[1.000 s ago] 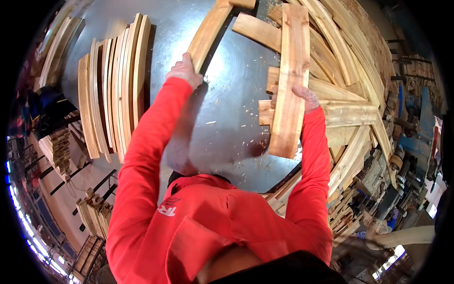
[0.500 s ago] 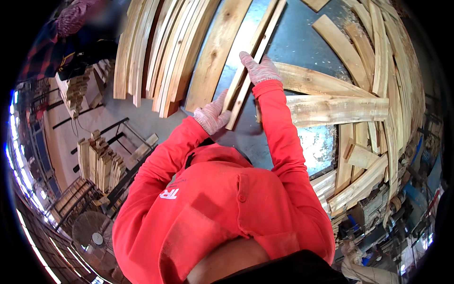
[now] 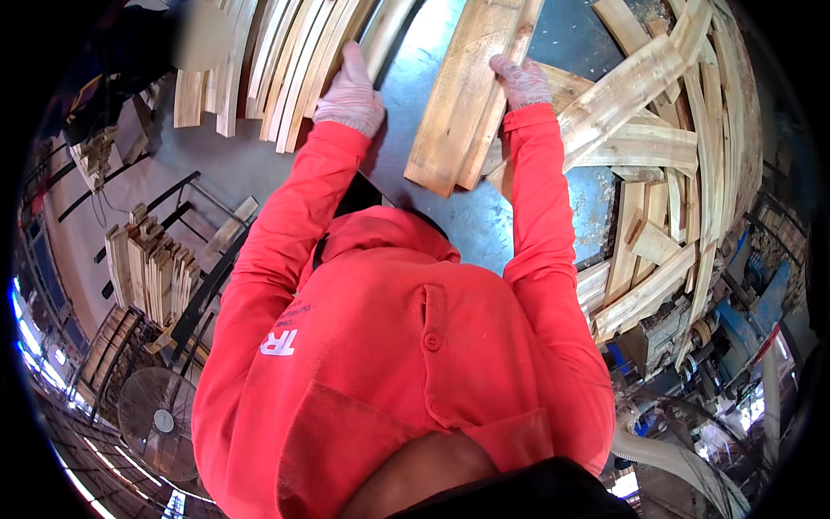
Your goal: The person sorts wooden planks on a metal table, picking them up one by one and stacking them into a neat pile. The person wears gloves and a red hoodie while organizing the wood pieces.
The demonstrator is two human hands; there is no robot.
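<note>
My left hand (image 3: 350,105), in a pale mottled glove, is at the near end of a row of wooden boards (image 3: 298,73) standing side by side. One finger points up along the row, and the others are partly hidden; the hand seems to grip the board (image 3: 386,35) at the row's right side. My right hand (image 3: 524,84), gloved alike, closes on the right edge of two overlapping boards. The wider board (image 3: 458,99) shows its broad, knotty face, and the narrower board (image 3: 500,112) lies along its right side. Their near ends angle toward me over the grey metal tabletop (image 3: 406,112).
Loose boards (image 3: 640,143) lie crisscrossed on the right, with a long pile (image 3: 731,130) beyond them. Stacked short boards (image 3: 151,268) stand at lower left near a round fan (image 3: 160,424). Machinery and a pale hose (image 3: 683,467) are at lower right. A person's dark clothing (image 3: 112,52) shows at upper left.
My hands have moved apart: the left went from the narrow-edged boards to the row. Those boards now appear broad face up in my right hand. The flat plank beside the row is no longer seen lying flat.
</note>
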